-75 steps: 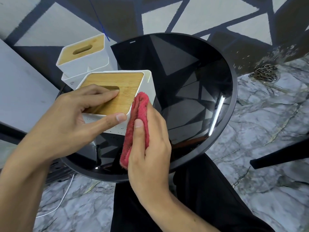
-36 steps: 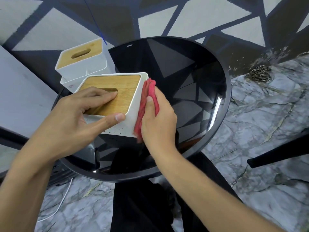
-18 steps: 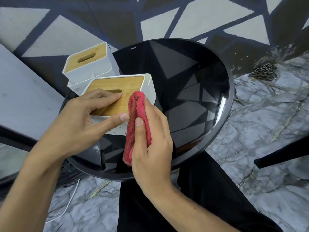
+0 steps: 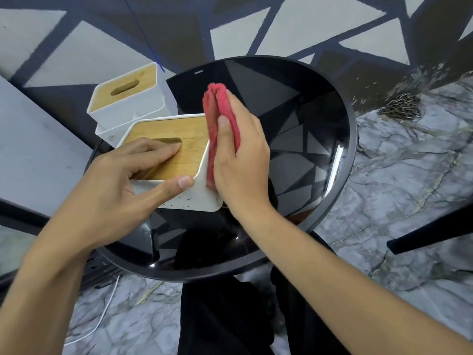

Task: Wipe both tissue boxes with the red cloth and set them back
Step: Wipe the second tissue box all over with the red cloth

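1. The near tissue box (image 4: 176,160) sits left of centre in the frame, apparently raised or tipped above the round black glass table (image 4: 343,160). Its wooden lid faces up, and its long axis runs from lower left to upper right across the picture.
2. The left hand (image 4: 122,190) clamps this box. Its fingers (image 4: 156,149) lie flat and together on the lid beside the slot, and the thumb presses the white front wall near the lower right corner.
3. The right hand (image 4: 240,155) is closed on the folded red cloth (image 4: 217,124). The thumb pins the cloth from the front and the other fingers back it from behind.
4. The relation that matters: the cloth lies touching the box's right-hand wall, directly between the right palm and the box. The cloth's fold runs along that wall, with its top end poking above the lid's upper right corner.
5. The right hand is therefore the one placed to wipe, and the left only steadies. I judge the next stroke should run along that side wall.
6. The second tissue box (image 4: 128,98) stands at the upper left, just behind the near one and at the table's edge, with no hand on it. It appears to await its turn.
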{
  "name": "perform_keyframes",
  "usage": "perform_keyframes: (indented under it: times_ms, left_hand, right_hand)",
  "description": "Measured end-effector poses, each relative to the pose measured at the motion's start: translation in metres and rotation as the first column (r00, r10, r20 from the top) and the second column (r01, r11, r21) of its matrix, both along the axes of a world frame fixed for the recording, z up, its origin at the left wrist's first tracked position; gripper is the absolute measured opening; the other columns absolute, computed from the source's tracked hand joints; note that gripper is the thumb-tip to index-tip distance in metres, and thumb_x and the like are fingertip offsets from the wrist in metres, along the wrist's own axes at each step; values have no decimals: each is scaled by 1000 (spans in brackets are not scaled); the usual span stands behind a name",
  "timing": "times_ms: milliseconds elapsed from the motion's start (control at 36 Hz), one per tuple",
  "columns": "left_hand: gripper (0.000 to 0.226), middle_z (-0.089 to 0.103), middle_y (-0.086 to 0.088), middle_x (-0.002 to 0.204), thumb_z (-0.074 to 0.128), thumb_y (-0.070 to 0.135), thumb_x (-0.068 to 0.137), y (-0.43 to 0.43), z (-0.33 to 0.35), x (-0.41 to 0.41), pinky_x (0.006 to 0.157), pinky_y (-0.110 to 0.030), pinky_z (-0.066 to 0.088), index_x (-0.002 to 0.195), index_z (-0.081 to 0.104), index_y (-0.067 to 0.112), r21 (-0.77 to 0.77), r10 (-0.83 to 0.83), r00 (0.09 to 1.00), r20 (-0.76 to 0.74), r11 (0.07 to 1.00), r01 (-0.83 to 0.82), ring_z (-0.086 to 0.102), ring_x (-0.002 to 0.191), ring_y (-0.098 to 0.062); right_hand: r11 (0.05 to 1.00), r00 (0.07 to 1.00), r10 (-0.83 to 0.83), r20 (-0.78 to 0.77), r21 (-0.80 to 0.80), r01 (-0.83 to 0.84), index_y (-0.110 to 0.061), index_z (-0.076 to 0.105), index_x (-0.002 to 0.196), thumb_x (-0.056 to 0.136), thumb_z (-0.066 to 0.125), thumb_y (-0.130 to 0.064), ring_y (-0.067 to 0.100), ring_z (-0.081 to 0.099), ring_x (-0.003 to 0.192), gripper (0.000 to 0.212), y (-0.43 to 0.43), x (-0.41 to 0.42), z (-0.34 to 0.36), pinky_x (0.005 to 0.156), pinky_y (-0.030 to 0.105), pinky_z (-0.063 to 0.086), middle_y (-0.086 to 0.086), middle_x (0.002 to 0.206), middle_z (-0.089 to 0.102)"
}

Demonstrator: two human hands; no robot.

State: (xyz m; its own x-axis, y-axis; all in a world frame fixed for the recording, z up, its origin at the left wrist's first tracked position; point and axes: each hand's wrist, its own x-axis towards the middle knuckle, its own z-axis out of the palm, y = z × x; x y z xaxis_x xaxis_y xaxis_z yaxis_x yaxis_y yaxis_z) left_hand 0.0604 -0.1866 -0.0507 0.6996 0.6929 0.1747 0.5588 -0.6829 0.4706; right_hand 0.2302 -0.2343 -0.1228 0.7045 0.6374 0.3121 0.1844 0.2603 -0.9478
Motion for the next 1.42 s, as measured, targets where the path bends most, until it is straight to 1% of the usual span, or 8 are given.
perform_keyframes:
  times_ms: [167,333,472,639,917,1111,1278,1417]
  left_hand:
    - [69,66,26,128,66,73,81,-3,1,1,97,-5,41,138,68,34,-1,5,1000,5,1000,-5,59,124,5]
    - [73,65,30,127,64,75,79,-5,1,1,78,2,41,139,69,32,10,15,1000,14,1000,-16,58,120,10]
    - [74,66,26,127,66,74,80,-5,1,2,100,-9,42,139,70,30,-14,19,1000,19,1000,-19,61,125,1]
    - [75,67,24,127,67,73,79,-5,1,2,102,-9,42,140,69,29,-14,20,999,26,1000,-20,61,125,1]
    - [79,67,25,127,65,75,79,-5,2,3,103,-9,42,142,68,28,-21,20,1000,7,1000,-20,61,125,3]
    - [73,70,17,129,65,70,85,-5,3,5,111,-35,50,143,68,26,-16,-14,1000,-8,1000,14,64,127,-9]
    - [78,62,28,136,54,78,87,2,11,1,106,-6,37,147,64,30,61,-51,990,-130,996,59,54,129,10]
    - [74,61,30,135,56,81,83,20,33,-5,107,-3,33,144,63,40,83,-125,952,-280,985,153,51,128,13]
  right_hand:
    - [980,998,46,32,-197,-39,-28,54,156,115,39,-20,2,51,121,44,29,31,-8,89,-8,29,-1,143,63]
    - [938,993,121,1,-328,-114,-33,49,156,117,34,-24,6,43,116,43,12,28,-13,78,0,34,-1,138,58]
    - [940,993,114,-22,-322,-115,-31,47,159,116,36,-23,13,49,130,45,1,20,-11,95,22,35,-1,140,56]
    - [949,994,93,-50,-299,-104,-34,42,162,116,34,-28,14,50,134,46,-29,-15,-14,113,34,44,-6,144,52]
    - [986,993,55,-103,-150,-71,-37,45,160,116,37,-28,4,52,134,46,-60,-54,-18,107,12,42,-19,143,50]
    - [997,997,79,-25,-14,-79,-27,48,161,114,41,-27,18,55,137,47,-62,-54,-2,112,33,51,-6,149,51]
    - [993,993,114,-9,-27,-114,-27,57,154,114,48,-20,-5,54,135,42,-70,-25,-7,111,10,40,-13,143,61]
    - [993,995,96,-28,-69,-98,-35,58,152,115,48,-21,-9,54,134,40,-75,-8,-13,110,8,40,-20,141,62]
